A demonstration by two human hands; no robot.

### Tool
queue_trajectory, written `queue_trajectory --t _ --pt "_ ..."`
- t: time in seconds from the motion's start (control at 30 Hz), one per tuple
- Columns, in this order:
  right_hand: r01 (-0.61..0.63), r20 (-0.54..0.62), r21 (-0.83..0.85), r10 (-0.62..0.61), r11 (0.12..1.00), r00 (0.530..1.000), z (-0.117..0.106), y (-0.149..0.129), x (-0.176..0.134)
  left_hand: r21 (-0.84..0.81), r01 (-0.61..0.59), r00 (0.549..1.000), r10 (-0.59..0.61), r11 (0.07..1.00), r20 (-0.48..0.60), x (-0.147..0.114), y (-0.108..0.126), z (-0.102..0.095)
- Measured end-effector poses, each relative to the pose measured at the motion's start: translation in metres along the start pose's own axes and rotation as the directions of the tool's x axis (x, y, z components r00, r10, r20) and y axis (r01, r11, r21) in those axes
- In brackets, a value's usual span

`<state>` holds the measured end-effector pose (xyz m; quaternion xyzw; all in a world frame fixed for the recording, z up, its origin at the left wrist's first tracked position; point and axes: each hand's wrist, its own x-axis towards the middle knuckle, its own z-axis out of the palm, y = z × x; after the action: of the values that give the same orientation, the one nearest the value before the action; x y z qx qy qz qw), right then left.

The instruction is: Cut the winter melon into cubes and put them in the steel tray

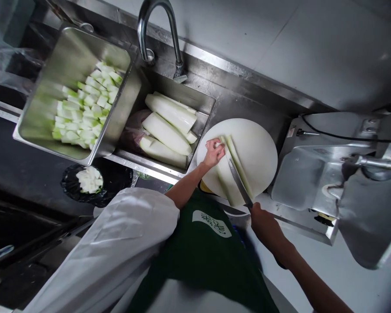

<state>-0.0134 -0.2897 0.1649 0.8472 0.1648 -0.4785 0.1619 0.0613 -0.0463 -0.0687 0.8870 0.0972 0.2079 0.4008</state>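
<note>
Holding knife against pale gourd

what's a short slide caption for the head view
Left hand on a pale vegetable, right hand holding a knife along it, on a round white board beside the sink.

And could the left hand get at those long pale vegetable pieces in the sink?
Probably yes: the left hand is on the side of the round board nearest the sink, and nothing visible blocks the way to the vegetable pieces once it leaves the slab.
</note>
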Motion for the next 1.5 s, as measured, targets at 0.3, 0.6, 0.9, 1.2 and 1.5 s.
queue_trajectory --t 0.3,0.6,0.9,1.2,1.5 --pt "0.025 -0.021 0.024 -0.025 0.999 0.999 0.039 0.010 0.040 0.017 -0.003 1.000 0.003 1.000 -0.001 -0.003 -0.001 0.001" --pt "0.037 -0.130 0.119 -0.022 0.992 0.991 0.068 0.011 0.080 0.028 -0.007 1.000 0.007 1.000 0.029 -0.001 0.000 -0.003" --pt "0.061 -0.320 0.197 0.006 0.979 0.947 0.011 -0.001 0.038 0.116 -0.071 0.980 0.091 0.991 -0.179 0.010 0.003 -0.068" --pt "0.084 -0.391 0.244 0.018 0.966 0.920 -0.023 -0.067 0.069 0.050 -0.251 0.962 0.243 0.967 0.127 0.026 0.004 -0.060" --pt "0.109 -0.320 0.277 -0.016 0.955 0.947 -0.011 -0.057 0.071 -0.095 -0.237 0.967 0.244 0.967 0.068 0.022 -0.006 -0.044"
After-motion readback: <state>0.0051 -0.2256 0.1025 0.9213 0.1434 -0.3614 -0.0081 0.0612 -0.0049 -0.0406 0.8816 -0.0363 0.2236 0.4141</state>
